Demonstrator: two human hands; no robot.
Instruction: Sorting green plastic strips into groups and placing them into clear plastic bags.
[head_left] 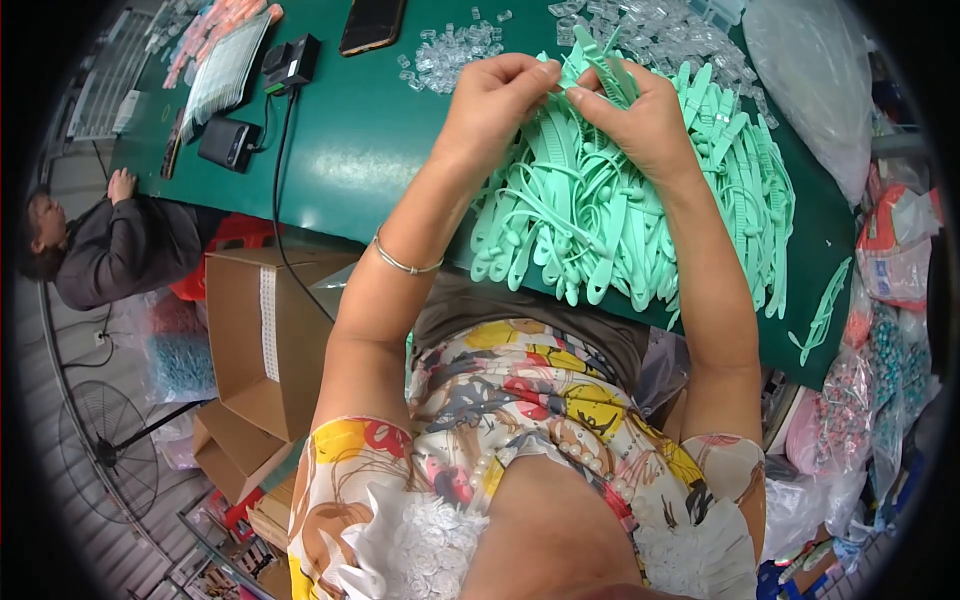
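Note:
Over the back of a large heap of mint-green ridged straps (pixel 570 200), my two hands work close together. My right hand (pixel 640 115) is closed on a mint-green strap (pixel 598 62), whose ridged end sticks up between thumb and fingers. Just to its left, my left hand (pixel 497 100) pinches thumb against fingertips beside the same strap; what lies in that pinch is too small to make out. Small clear plastic clips (pixel 455 55) lie in a pile behind my left hand. More clear clips (pixel 670 35) are spread behind my right hand.
A phone (pixel 372 25), a black power bank (pixel 230 143) and a cable lie on the green table (pixel 340 150). One strap (pixel 825 315) lies apart near the right edge. Another person (pixel 125 245) sits at the left. Cardboard boxes (pixel 245 340) stand below; bagged parts (pixel 850 410) hang right.

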